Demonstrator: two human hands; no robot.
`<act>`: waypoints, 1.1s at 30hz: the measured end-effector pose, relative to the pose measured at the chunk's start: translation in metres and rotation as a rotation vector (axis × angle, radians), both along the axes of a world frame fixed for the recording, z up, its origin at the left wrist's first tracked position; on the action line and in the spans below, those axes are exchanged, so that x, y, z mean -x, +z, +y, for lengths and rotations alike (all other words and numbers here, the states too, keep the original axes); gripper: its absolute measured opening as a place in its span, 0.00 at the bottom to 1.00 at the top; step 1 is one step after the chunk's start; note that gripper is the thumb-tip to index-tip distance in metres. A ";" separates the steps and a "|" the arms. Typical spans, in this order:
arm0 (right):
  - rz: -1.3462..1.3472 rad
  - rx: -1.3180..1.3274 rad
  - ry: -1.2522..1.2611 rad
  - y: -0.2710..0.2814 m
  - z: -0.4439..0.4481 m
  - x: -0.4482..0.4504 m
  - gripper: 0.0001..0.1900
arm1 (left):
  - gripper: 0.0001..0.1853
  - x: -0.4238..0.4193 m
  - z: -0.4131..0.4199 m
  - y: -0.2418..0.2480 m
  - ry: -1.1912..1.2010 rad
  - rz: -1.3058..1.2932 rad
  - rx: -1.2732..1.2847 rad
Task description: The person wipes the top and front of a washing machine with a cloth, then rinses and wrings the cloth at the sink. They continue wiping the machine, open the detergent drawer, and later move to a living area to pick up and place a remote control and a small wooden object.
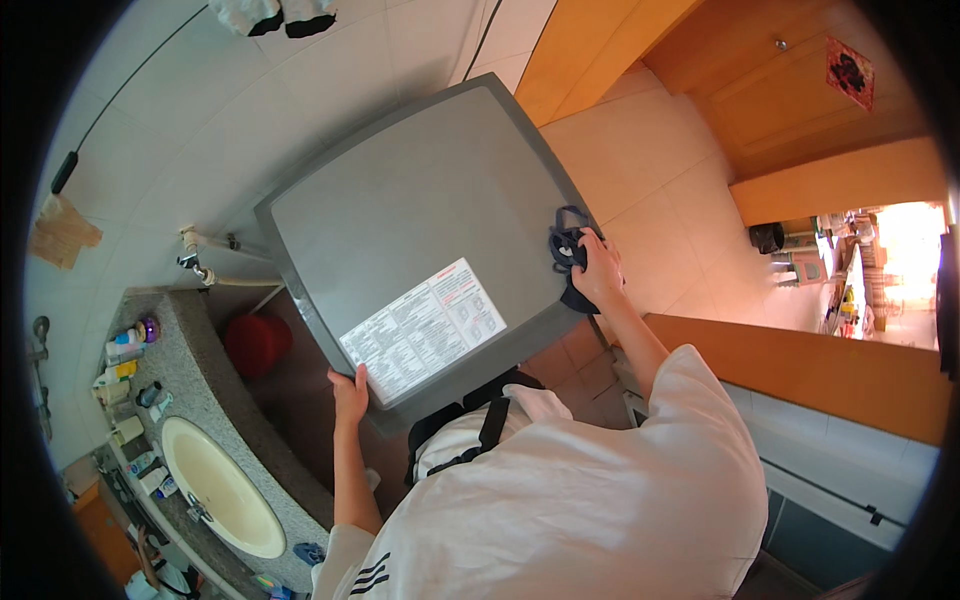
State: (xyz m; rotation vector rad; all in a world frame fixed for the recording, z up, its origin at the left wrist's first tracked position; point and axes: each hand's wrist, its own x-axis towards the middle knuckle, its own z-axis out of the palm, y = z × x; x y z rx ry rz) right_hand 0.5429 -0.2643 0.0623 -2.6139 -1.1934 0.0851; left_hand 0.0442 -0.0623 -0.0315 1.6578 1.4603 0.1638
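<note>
A grey appliance with a flat top [405, 195], probably a washing machine, stands before me. A white printed sheet [424, 330] lies flat on its near left part. My left hand [350, 394] rests at the near left corner, its thumb over the edge beside the sheet. At the right edge of the top, my right hand [598, 262] grips a dark blue strapped cloth item [568, 244], bunched up; part of it hangs down over the edge. What the item is exactly cannot be told.
To the left, a granite counter [202, 367] holds an oval sink [223, 487] and several bottles. A red stool or bucket [256, 345] is under it. A tap with a hose [193, 262] juts from the tiled wall. An orange wooden door frame [585, 60] stands at the upper right.
</note>
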 end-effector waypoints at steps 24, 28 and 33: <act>-0.447 0.031 -0.232 -0.051 0.140 0.112 0.39 | 0.36 0.247 -0.016 -0.001 0.591 -0.142 0.173; -0.003 0.074 0.283 0.002 0.204 0.292 0.36 | 0.34 0.147 0.002 0.033 0.661 -0.215 0.314; 0.125 -0.089 0.850 -0.021 0.202 0.317 0.33 | 0.34 0.118 0.024 0.033 0.423 -0.269 0.203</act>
